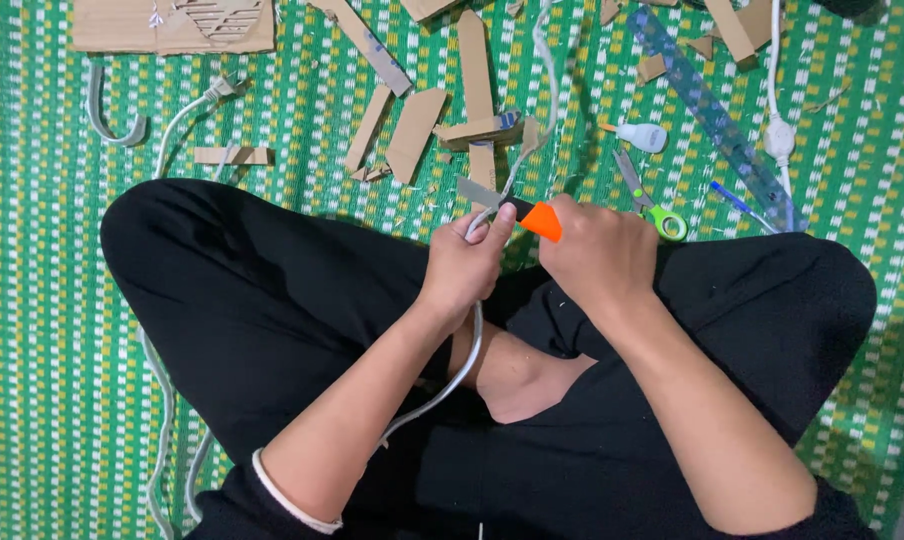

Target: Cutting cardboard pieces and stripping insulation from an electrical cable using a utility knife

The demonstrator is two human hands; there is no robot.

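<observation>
Sitting cross-legged in black trousers [272,320] on a green and white mat [32,300]. Left hand [464,268] wrapped tight round a grey cable [472,345], thumb pressed on top, likely to keep it from slipping. Right hand [597,250] closed in a fist round the orange handle of a knife [517,208], blade lying right across the cable just past the left fingertips, held close so the cut stays steady. Cable running down from the left fingers over the lap, and up from them toward the far mat.

Just right of the right knuckles: scissors [652,200] with green handles. A little beyond: small white glue bottle [642,136], blue pen [737,203], long clear ruler [717,120]. Past the knife tip: scattered cardboard strips [422,125], close to the working spot. Far off left: a bigger cardboard sheet [172,25].
</observation>
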